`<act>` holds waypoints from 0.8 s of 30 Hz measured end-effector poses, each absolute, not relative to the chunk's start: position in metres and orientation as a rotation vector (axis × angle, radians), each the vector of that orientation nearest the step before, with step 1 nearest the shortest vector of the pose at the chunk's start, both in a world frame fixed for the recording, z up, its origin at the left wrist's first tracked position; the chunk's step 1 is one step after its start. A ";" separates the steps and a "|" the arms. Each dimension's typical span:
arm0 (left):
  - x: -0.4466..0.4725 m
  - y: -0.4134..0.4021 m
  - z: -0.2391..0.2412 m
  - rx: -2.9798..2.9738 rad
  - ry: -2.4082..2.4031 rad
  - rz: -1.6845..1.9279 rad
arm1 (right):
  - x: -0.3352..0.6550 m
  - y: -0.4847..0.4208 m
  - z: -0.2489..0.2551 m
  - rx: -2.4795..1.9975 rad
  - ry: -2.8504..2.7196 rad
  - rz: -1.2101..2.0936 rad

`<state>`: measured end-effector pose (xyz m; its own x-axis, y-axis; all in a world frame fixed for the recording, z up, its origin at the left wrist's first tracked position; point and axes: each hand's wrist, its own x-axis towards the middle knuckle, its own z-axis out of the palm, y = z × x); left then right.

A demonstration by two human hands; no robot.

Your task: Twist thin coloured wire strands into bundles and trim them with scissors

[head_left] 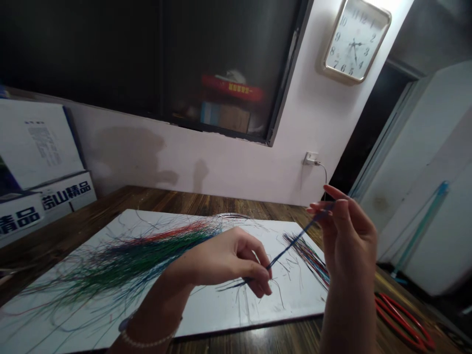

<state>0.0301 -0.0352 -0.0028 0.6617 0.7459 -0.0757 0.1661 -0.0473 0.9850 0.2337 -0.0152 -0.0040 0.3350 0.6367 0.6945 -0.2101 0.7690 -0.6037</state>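
A thin strand of dark blue thread [291, 244] runs taut and slanting between my two hands, above a white board [217, 314]. My left hand [236, 260] pinches its lower end, and loose tails stick out past the fingers to the left. Higher up on the right, my right hand [342, 226] pinches the upper end between thumb and fingers. Under and left of my left arm lies a wide spread of loose green, red and blue threads [158, 250]. Behind my right hand is a narrower bundle of dark multicoloured strands [309, 258].
The board rests on a brown wooden table [287, 339]. Red-handled scissors [401, 322] lie at the right, beside my right forearm. Printed boxes [66, 194] stand at the left. A wall with a socket plug [311, 158], a clock [357, 39] and a dark window rises behind.
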 end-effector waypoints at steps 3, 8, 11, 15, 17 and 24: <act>0.036 -0.034 -0.003 1.475 0.703 0.691 | 0.229 -0.016 -0.005 -0.500 -1.239 0.867; 0.042 -0.033 -0.004 1.383 0.677 0.845 | 0.216 -0.014 -0.010 -0.433 -1.488 1.232; 0.044 -0.036 -0.004 1.377 0.688 0.852 | 0.213 -0.012 -0.012 -0.432 -1.487 1.250; 0.045 -0.036 -0.004 1.397 0.686 0.826 | 0.214 -0.010 -0.013 -0.361 -1.453 1.328; 0.046 -0.036 -0.005 1.408 0.663 0.802 | 0.215 -0.010 -0.013 -0.316 -1.446 1.364; 0.050 -0.035 -0.011 1.394 0.603 0.793 | 0.215 -0.010 -0.013 -0.313 -1.472 1.405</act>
